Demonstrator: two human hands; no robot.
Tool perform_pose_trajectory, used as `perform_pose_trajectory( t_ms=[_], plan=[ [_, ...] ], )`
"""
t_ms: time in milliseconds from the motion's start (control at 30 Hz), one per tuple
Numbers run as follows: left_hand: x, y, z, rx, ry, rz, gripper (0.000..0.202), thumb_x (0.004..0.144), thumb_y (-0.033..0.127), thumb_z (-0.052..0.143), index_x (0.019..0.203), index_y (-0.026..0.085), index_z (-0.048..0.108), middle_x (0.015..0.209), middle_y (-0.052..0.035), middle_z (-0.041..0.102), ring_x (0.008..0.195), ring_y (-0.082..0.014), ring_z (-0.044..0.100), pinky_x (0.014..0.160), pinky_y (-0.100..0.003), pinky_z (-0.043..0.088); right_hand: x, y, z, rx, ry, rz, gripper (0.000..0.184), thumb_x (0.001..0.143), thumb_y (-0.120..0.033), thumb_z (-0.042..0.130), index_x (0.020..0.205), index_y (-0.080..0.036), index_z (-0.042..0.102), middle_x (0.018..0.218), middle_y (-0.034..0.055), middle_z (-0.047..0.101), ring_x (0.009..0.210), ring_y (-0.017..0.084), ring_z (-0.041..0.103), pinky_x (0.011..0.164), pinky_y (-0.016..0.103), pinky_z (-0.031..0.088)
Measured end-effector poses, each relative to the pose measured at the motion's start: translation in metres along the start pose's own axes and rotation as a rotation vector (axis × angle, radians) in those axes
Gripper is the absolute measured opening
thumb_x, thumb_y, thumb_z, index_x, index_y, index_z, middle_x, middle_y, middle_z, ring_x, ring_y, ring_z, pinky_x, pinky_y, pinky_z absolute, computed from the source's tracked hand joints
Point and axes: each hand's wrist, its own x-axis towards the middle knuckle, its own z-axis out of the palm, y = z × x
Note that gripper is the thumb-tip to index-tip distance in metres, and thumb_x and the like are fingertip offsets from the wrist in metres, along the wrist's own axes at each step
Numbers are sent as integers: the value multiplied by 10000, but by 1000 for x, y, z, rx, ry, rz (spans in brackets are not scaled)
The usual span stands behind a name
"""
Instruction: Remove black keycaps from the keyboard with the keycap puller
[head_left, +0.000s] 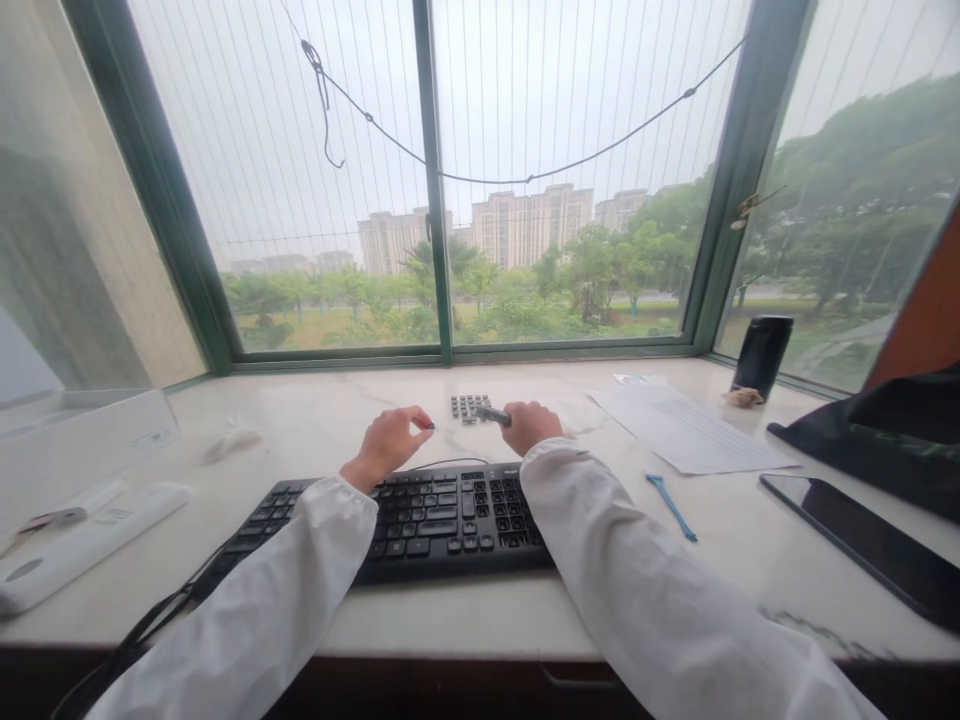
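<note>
My left hand [388, 443] is closed in a pinch above the keyboard's back edge. A small dark piece, seemingly a keycap [430, 427], shows at its fingertips. My right hand [531, 425] is wrapped round a dark stick-like tool [493, 414] whose end points left; its exact kind is not clear. Under that end, several loose dark keycaps [460, 403] lie in rows on the white counter. The black keyboard [435, 527] lies beneath both forearms. At its right end, the number pad [508, 510] shows open sockets without caps.
To the right lie a blue plastic tool [673, 508], printed paper [690, 430] and a black phone [862, 540]. A dark can [761, 358] stands by the window. A white power strip [97, 550] and a white box [90, 430] are at left. The keyboard cable [176, 595] trails front left.
</note>
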Motion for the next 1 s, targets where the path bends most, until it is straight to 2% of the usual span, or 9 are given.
perform_pose_trajectory(
  t_ms=[200,400,567,700,767,900,1000],
  plan=[
    [8,-10,-5,33,-93,-47,240,729,463,650,856,272,722,890,14,722,849,-209,648,790,-289,460,7,15,4,19,-22,70,228,814,-296,518,909,-178,688,880,126,677,817,250,650,675,329,460],
    [51,-28,0,90,-241,-61,277,724,483,642,885,282,744,899,11,724,822,-187,646,720,-245,453,8,12,8,33,-59,57,225,794,-281,547,929,-164,685,906,143,674,848,253,648,695,328,468],
    [96,-42,21,128,-286,-151,274,711,448,664,886,253,748,886,-12,728,784,-174,647,668,-225,448,6,9,9,49,-53,24,217,792,-280,545,923,-175,684,912,144,674,853,259,645,695,335,467],
    [123,-47,41,121,-292,-172,258,686,416,696,866,238,750,901,-24,729,770,-170,650,634,-212,449,5,8,6,44,-63,14,204,787,-264,544,906,-176,684,893,137,673,829,253,647,681,329,466],
    [134,-48,50,115,-292,-177,261,675,403,708,869,234,750,922,-26,728,744,-160,649,621,-202,451,4,8,5,39,-58,17,198,785,-266,549,902,-177,682,888,134,671,831,254,647,680,327,466],
    [152,-47,63,98,-320,-185,265,661,380,721,879,233,751,914,-19,732,567,-115,613,560,-201,444,5,7,7,37,-55,32,204,785,-274,555,908,-172,681,879,133,671,842,254,649,693,321,465],
    [160,-48,71,87,-333,-184,258,653,366,735,871,228,754,906,-23,734,540,-110,602,545,-202,437,5,8,10,51,-65,30,207,789,-275,547,903,-170,684,863,129,672,837,246,649,690,309,463]
  ],
)
